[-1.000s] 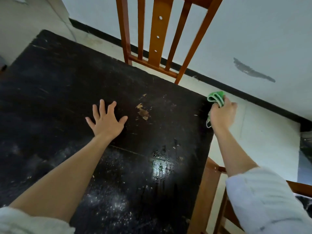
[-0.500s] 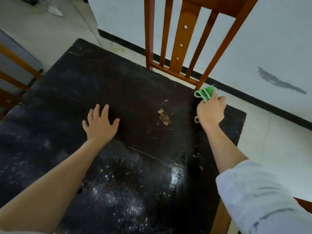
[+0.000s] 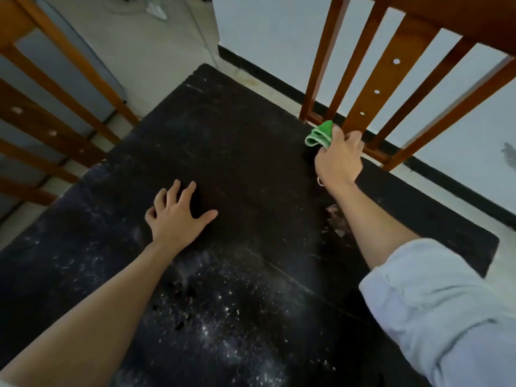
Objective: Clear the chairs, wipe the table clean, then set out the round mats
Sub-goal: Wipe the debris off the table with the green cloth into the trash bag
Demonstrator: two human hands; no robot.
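Wiping is in hand: the right hand (image 3: 339, 159) grips a folded green cloth (image 3: 319, 136) at the dark wooden desk's (image 3: 237, 141) far edge; the left hand (image 3: 174, 216) rests flat, fingers spread. Next, I judge, a sweep back toward the white specks (image 3: 223, 311) nearer the person.

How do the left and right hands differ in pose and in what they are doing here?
The left hand lies flat with fingers spread on the dark table and holds nothing; the right hand is curled round a folded green cloth. The left sits mid-table, the right at the far edge by the chair. Both are over the tabletop.
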